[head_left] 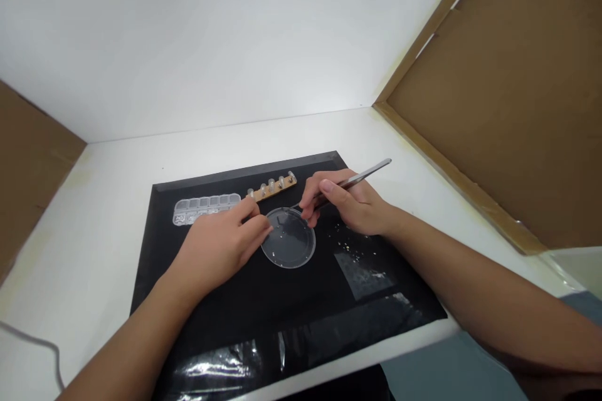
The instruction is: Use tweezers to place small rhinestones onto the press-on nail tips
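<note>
Silvery metal tweezers (pixel 371 170) clamped btwn thumb & fingers of the R hand (pixel 360 210), handle sticking up past the knuckles, thin tips angled down L of the fingers to the far rim of a clear round dish (pixel 289 244). Whether tips are closed or gripping smth: can't tell, too small. Dish lies flat, just L of R fingers & a bit nearer the body, w/ a few tiny specks (pixel 274 254) in it. L hand (pixel 221 238) has its fingers curled at the dish's L edge; looks like contact, but can't tell if pinching or just resting.

To do it well, I'd say: steady dish w/ light L pressure, R grip low & relaxed, tips at a shallow angle, gentle squeeze bc specks that small could prob. flick away. R palm best held clear of the loose bits (pixel 348 243) just below it, o/w they may stick to skin.

Farther out: clear divided box (pixel 207 202) beyond L knuckles, partly hidden; wooden strip (pixel 276 190) w/ clear curved pieces (pixel 271 185) on it, past both sets of fingers. Plastic sheet (pixel 364 276) nearer the body than R fingers. All on a black mat (pixel 291 301) atop white counter (pixel 409 150); grey cable (pixel 42 341) far L of L fingers.
</note>
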Demonstrator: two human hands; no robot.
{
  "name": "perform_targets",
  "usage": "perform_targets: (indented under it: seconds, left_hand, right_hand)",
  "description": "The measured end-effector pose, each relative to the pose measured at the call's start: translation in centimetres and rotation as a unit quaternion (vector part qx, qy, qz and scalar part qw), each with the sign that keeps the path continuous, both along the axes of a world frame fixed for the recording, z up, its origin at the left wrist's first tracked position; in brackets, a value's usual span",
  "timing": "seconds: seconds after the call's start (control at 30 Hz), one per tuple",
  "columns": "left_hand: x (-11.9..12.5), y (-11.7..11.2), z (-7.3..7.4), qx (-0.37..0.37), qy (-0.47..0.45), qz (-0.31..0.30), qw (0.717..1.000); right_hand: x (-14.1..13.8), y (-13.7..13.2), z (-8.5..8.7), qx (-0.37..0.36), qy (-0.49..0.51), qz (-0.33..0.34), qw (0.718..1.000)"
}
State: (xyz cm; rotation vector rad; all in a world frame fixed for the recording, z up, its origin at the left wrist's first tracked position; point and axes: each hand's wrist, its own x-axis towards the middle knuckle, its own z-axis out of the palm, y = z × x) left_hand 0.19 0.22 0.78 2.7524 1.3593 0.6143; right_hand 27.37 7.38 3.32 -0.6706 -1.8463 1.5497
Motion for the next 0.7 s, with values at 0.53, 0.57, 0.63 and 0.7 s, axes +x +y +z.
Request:
perform_targets:
  seconds: [0.53, 0.57, 0.63, 0.7]
  left_hand:
    - [-0.11, -0.25, 0.11, 0.021, 0.014, -0.024, 0.999]
    - [-0.13, -0.24, 0.06, 0.024, 0.012, -0.025, 0.999]
    - [-0.16, -0.22, -0.01, 0.025, 0.014, -0.024, 0.999]
    - [-0.17, -0.2, -0.04, 0.026, 0.023, -0.021, 0.999]
  right_hand:
    - [-0.02, -0.24, 0.4, 0.035, -0.019, 0.013, 0.999]
    - [-0.03, -0.23, 0.43, 0.034, -0.017, 0.013, 0.999]
    - [-0.02, -0.21, 0.46, 0.034, -0.015, 0.014, 0.999]
    - [0.0, -0.22, 0.47, 0.036, -0.016, 0.014, 0.999]
